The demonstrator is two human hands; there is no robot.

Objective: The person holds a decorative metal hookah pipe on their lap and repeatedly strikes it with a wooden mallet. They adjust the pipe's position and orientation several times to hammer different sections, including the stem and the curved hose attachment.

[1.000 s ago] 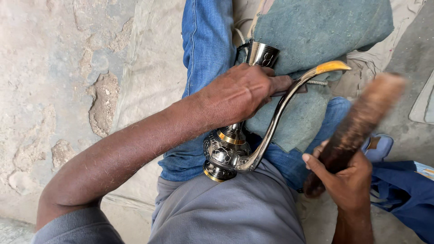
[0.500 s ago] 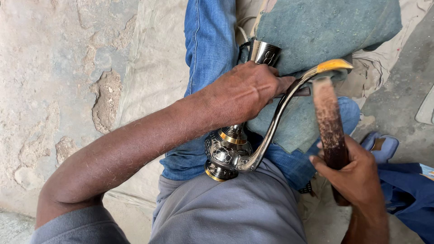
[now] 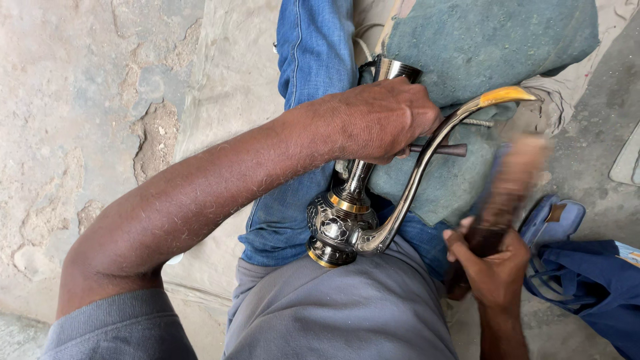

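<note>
Soft, even daylight, sharp throughout, except the motion-blurred brown stick (image 3: 510, 187).

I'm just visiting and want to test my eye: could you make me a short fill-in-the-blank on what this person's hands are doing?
1. The left hand grips the neck of a shiny metal ____ lying across the lap.
2. The right hand holds a brown wooden ____, blurred in the picture.
3. The long curved spout ends in a tip coloured ____.
4. The person's legs are clad in blue ____.

Missing words: jug; stick; yellow; jeans

metal ewer (image 3: 347, 223) | engraved, long curved spout | braced against lap
</note>
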